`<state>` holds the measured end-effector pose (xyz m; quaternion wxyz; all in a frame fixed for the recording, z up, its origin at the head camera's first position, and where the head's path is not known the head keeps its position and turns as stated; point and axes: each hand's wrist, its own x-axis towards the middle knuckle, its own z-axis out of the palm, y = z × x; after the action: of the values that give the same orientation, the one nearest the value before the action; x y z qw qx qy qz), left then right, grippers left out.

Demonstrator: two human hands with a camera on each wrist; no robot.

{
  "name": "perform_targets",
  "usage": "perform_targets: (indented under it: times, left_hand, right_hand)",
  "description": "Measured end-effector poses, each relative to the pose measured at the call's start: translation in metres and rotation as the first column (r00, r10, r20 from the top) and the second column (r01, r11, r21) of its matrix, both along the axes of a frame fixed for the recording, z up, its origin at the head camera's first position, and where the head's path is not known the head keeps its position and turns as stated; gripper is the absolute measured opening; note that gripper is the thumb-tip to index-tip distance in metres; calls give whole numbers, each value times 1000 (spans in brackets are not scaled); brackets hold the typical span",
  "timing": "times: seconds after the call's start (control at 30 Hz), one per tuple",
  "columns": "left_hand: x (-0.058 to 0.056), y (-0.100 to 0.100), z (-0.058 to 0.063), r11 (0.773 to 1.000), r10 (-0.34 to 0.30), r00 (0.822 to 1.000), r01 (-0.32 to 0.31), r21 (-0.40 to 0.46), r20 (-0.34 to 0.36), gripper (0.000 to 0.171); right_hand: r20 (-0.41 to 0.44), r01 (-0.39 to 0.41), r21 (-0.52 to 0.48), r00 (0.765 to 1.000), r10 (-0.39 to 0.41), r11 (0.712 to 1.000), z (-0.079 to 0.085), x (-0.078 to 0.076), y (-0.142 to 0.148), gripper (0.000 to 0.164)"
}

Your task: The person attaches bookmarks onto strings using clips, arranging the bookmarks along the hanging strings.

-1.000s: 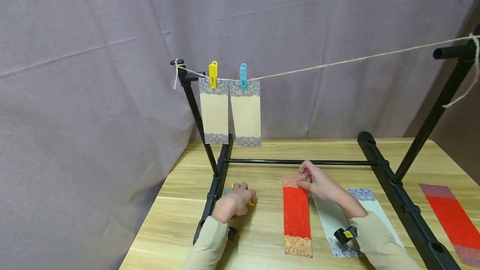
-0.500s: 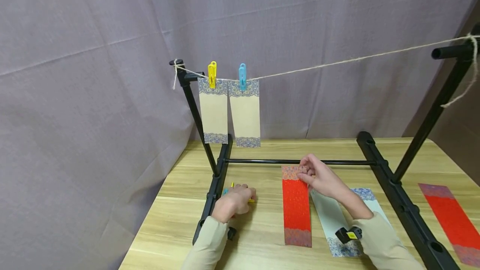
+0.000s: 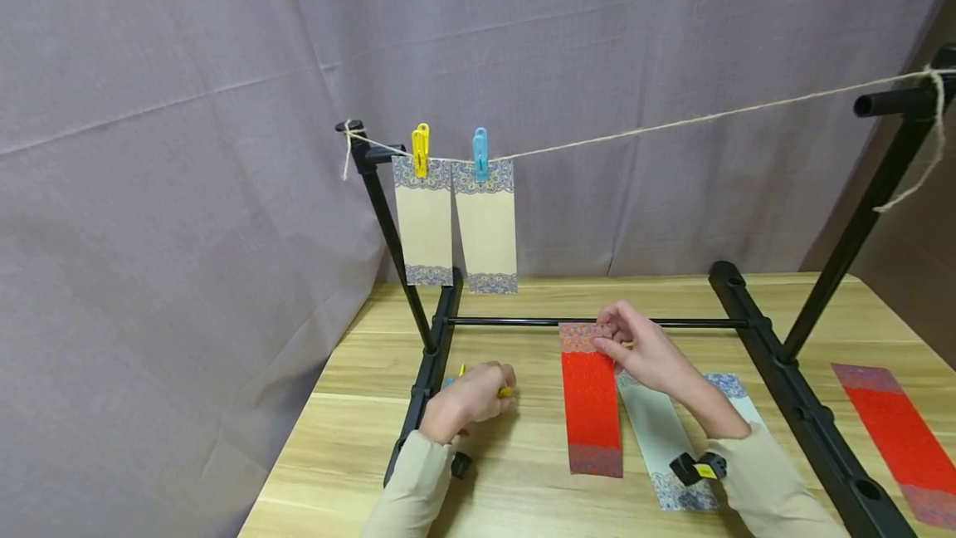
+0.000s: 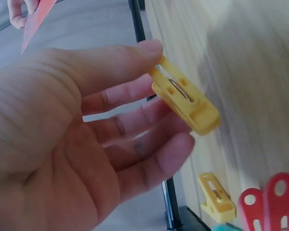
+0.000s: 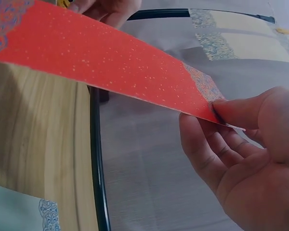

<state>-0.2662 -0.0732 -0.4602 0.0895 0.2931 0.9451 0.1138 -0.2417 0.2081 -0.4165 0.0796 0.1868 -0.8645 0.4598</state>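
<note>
Between thumb and fingers my left hand (image 3: 472,398) pinches a yellow clothespin (image 4: 188,98), held above the table. Below it in the left wrist view lie another yellow clothespin (image 4: 216,197), red clothespins (image 4: 279,197) and a bit of a teal one. My right hand (image 3: 648,349) pinches the top corner of a red paper strip (image 3: 590,397) with patterned ends; it hangs down over the table. On the twine (image 3: 642,131), a yellow clothespin (image 3: 421,150) and a blue clothespin (image 3: 480,154) hold two cream paper strips (image 3: 424,227) side by side at the left.
The twine runs between uprights of a black frame (image 3: 829,272), with a low crossbar (image 3: 523,321) behind my hands. Pale blue strips (image 3: 660,430) lie under my right forearm. Another red strip (image 3: 896,430) lies beyond the frame's right foot. A grey curtain (image 3: 187,231) stands behind.
My right hand has raised the red strip and moved it slightly away from me. My left hand has picked up a yellow clothespin from the group beside the frame's left foot.
</note>
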Motion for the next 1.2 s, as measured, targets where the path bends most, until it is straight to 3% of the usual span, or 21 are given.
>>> perform_targets:
  times: [0.2, 0.33, 0.43, 0.6, 0.97, 1.07, 1.2]
  left_hand:
    - [1, 1, 7, 997, -57, 996, 61, 48, -75, 19]
    - [1, 4, 16, 980, -128, 979, 149, 132, -158, 11]
    - [2, 7, 22, 969, -145, 971, 178, 171, -190, 11]
    - [2, 10, 30, 968, -129, 970, 168, 188, -206, 11]
    - [-2, 14, 52, 934, -112, 934, 216, 286, -340, 10]
    - [0, 13, 59, 927, -86, 935, 202, 317, -345, 11]
    - [2, 12, 67, 901, -68, 937, 206, 382, -344, 10]
  right_hand:
    - [-26, -24, -25, 999, 24, 999, 3, 2, 1, 25]
    - [-27, -18, -19, 999, 18, 1000, 5, 4, 3, 26]
    - [-23, -15, -12, 1000, 14, 1000, 7, 4, 4, 26]
    - [-29, -17, -12, 999, 17, 1000, 8, 3, 6, 26]
    - [-83, -29, -40, 996, 26, 999, 15, 1, 4, 24]
    - [-86, -23, -41, 996, 19, 999, 19, 1, 2, 24]
    - [-95, -32, -44, 995, 27, 999, 23, 0, 1, 22]
